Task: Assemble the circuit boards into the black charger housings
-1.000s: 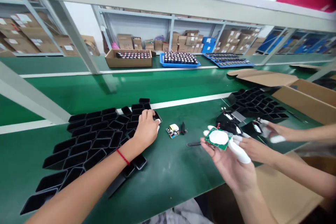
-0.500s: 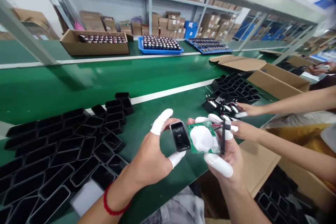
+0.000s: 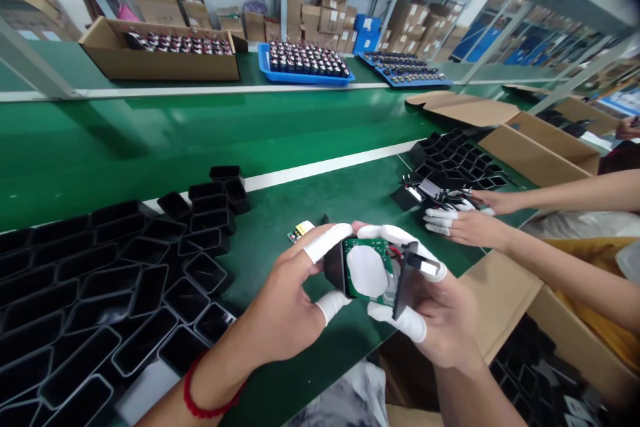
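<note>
My left hand (image 3: 295,287), with white finger cots, grips a black plastic housing (image 3: 335,267) by its sides. My right hand (image 3: 430,300), also in finger cots, holds a green circuit board (image 3: 356,245) bearing a round white pad (image 3: 367,271). A black end plate (image 3: 406,280) with a white connector and red wires is at the board's right end, among my right fingers. The board's left edge sits in the open mouth of the housing. How deep it reaches is hidden. Behind my left hand lies a small board with a yellow part (image 3: 301,231).
Many open black housings (image 3: 150,287) crowd the left of the green table (image 3: 280,200). At right, a co-worker's hands (image 3: 470,220) touch wired black parts (image 3: 435,193). Farther off are a cardboard box (image 3: 540,150), a blue tray (image 3: 305,77) and a carton of parts (image 3: 160,67).
The housing and board have come together; the board's left edge has entered the housing mouth. The housing has turned its opening toward the board. A small board shows behind my left hand.
</note>
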Demonstrator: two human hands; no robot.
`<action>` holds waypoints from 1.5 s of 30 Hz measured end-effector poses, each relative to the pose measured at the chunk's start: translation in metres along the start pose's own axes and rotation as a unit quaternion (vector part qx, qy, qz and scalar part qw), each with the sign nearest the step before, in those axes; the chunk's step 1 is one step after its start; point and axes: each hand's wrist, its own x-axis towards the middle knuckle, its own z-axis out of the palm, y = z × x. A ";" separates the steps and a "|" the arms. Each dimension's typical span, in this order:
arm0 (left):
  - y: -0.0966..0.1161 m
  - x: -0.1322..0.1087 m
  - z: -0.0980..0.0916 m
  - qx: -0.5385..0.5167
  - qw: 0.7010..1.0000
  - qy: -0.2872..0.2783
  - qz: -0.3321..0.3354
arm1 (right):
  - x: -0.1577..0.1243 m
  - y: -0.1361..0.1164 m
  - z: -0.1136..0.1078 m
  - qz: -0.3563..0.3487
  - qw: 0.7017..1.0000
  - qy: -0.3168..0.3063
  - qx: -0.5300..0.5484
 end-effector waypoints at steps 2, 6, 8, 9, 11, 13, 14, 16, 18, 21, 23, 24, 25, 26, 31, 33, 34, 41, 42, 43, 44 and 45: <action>0.001 0.000 0.002 -0.013 1.000 0.010 -0.005 | 0.000 -0.001 -0.001 0.003 1.000 -0.008 -0.027; 0.001 -0.002 0.004 -0.009 1.000 0.018 -0.014 | -0.001 0.001 -0.002 0.012 0.998 -0.022 -0.052; 0.001 -0.002 0.004 -0.006 1.000 0.018 -0.019 | -0.001 0.000 -0.002 0.006 0.998 -0.025 -0.053; 0.001 -0.002 0.003 -0.003 1.000 0.017 -0.020 | -0.001 0.000 -0.002 0.003 0.998 -0.027 -0.057; 0.002 -0.002 0.003 0.002 1.000 0.015 -0.018 | -0.001 -0.002 -0.003 -0.005 0.997 -0.031 -0.067; 0.003 -0.002 0.002 -0.003 1.000 0.009 -0.013 | -0.002 -0.004 -0.004 -0.010 0.996 -0.036 -0.076; 0.004 -0.001 0.002 -0.008 1.000 0.005 -0.010 | -0.002 -0.005 -0.005 -0.010 0.996 -0.037 -0.080; 0.006 -0.001 0.002 -0.011 1.000 -0.001 -0.010 | -0.004 -0.005 -0.006 -0.006 0.995 -0.039 -0.087; 0.006 -0.001 0.001 -0.005 1.000 -0.005 -0.014 | -0.006 -0.005 -0.006 -0.013 0.995 -0.035 -0.096; 0.005 0.000 0.001 0.001 1.000 0.002 -0.018 | -0.007 -0.005 -0.004 -0.026 0.993 -0.031 -0.112; 0.005 0.000 0.001 -0.003 1.000 0.004 -0.024 | -0.007 -0.005 -0.003 -0.015 0.993 -0.030 -0.114; 0.005 0.000 0.001 -0.006 1.000 0.003 -0.027 | -0.008 -0.005 -0.003 -0.006 0.993 -0.030 -0.113; 0.006 0.000 0.002 -0.009 0.999 0.001 -0.031 | -0.008 -0.005 -0.003 0.000 0.993 -0.028 -0.111; 0.007 0.000 0.002 -0.012 0.999 -0.001 -0.033 | -0.008 -0.005 -0.003 0.001 0.994 -0.025 -0.108; 0.009 0.001 0.001 -0.019 0.999 0.002 -0.034 | -0.008 -0.004 -0.005 0.001 0.995 -0.022 -0.101; 0.008 0.001 0.002 -0.022 0.999 0.002 -0.032 | -0.008 -0.004 -0.004 0.009 0.994 -0.022 -0.104; 0.008 0.000 0.002 -0.023 0.999 0.001 -0.033 | -0.007 -0.004 -0.004 0.010 0.994 -0.021 -0.105; 0.007 -0.001 0.002 0.005 0.999 0.009 -0.039 | -0.010 -0.002 -0.003 0.002 0.993 -0.025 -0.114; 0.007 -0.001 0.002 0.004 0.999 0.007 -0.039 | -0.010 -0.002 -0.003 -0.002 0.993 -0.026 -0.119; 0.007 -0.001 0.002 0.005 0.999 0.006 -0.041 | -0.010 -0.002 -0.003 -0.006 0.992 -0.028 -0.125; 0.006 -0.001 0.002 0.009 0.999 0.006 -0.046 | -0.010 -0.002 -0.004 -0.011 0.991 -0.030 -0.131; 0.006 -0.002 0.002 0.014 0.998 0.009 -0.054 | -0.009 -0.003 -0.004 -0.019 0.990 -0.033 -0.136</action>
